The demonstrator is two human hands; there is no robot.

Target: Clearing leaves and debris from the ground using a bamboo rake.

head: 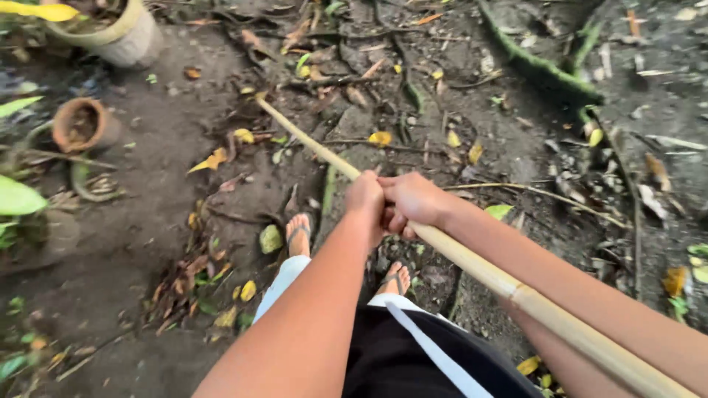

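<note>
I hold the bamboo pole (472, 262) with both hands clenched side by side around its shaft: left hand (366, 197) forward, right hand (413, 200) touching it just behind. The pole runs diagonally from the lower right corner, past my hip, up and left to its far tip (259, 99), which rests among the fallen leaves (215, 159) on the dirt ground (140, 221).

Risks, as I judge them:
- The hands sit close together on a long shaft, so leverage is poor; the far end may swing wide or twist out of the grip.
- The tip may snag on the dry twigs (354, 144) or the mossy root (542, 70) and stop dead.
- My feet in sandals (298, 234) stand on uneven soil beside the pole; a slip or a dropped shaft could strike bare toes.

Surroundings: a clay pot (82, 125) lying on its side and a pale planter (125, 33) stand at upper left, near the tip's sweep. Green leaves (18, 197) crowd the left edge.
</note>
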